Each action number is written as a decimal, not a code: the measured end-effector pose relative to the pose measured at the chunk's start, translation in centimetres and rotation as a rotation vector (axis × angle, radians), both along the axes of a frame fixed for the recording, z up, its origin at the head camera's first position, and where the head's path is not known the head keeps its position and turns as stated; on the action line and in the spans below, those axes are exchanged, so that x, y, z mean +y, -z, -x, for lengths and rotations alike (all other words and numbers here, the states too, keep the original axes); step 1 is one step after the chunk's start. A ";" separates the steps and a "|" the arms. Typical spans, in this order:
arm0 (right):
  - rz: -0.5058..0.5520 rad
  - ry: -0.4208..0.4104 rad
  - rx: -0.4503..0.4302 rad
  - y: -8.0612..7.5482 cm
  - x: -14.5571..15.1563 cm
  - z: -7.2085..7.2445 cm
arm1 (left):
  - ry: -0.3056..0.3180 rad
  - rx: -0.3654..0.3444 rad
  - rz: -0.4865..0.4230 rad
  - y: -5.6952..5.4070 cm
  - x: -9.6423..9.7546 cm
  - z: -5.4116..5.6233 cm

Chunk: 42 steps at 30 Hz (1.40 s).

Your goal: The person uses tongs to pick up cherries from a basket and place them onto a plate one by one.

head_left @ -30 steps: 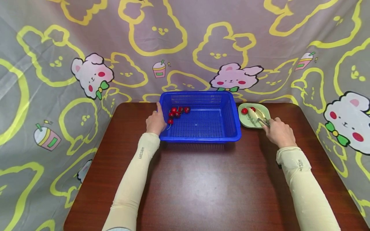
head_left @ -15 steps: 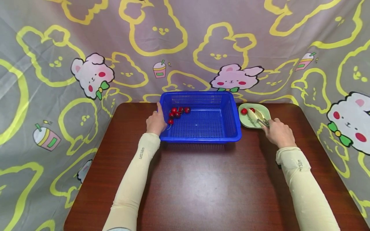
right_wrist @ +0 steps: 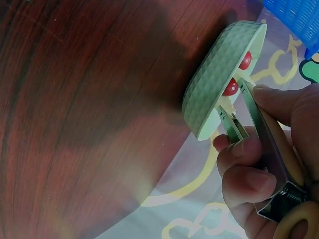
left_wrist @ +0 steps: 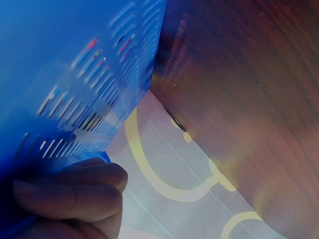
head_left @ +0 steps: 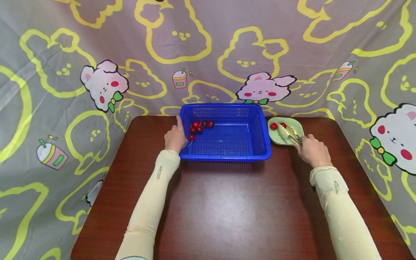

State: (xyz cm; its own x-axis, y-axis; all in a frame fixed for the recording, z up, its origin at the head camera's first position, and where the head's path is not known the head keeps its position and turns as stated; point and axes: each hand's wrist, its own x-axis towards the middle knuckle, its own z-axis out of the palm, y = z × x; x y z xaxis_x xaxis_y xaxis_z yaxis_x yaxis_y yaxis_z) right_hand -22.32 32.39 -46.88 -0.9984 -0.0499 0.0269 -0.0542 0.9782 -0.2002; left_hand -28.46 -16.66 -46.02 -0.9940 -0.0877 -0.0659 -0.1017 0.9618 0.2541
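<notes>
My left hand (head_left: 175, 138) grips the left rim of a blue plastic basket (head_left: 225, 157); in the left wrist view its curled fingers (left_wrist: 75, 201) lie against the outside of the slotted wall. Several dark red cherries (head_left: 199, 128) with stems are gathered at the basket's left end. In my right hand (head_left: 313, 151) is a pair of metal tongs (right_wrist: 266, 127) with pale tips, reaching into a light green dish (head_left: 274, 139). One cherry (head_left: 283, 125) sits at the spread tips, partly hidden by them, and a second cherry (head_left: 273, 126) lies just left of it.
Basket and dish stand side by side along the far edge of a dark brown wooden table (head_left: 221, 216). A patterned cloth (head_left: 208, 47) hangs close behind and on both sides.
The tongs and my right hand have shifted slightly left over the dish, and the left cherry there sits a touch further left. My left hand keeps its place on the basket.
</notes>
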 end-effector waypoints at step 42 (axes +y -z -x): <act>0.216 -0.058 0.080 -5.4 -3.5 -0.3 | -0.010 0.006 -0.006 0.1 0.1 0.0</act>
State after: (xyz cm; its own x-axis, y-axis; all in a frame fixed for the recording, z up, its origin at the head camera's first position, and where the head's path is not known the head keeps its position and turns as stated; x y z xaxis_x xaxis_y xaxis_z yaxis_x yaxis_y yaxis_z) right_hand -22.07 28.91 -41.49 -0.9883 -0.0911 0.1225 -0.1329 0.9082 -0.3969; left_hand -28.48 -16.54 -46.08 -0.9934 -0.0976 -0.0608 -0.1102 0.9593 0.2602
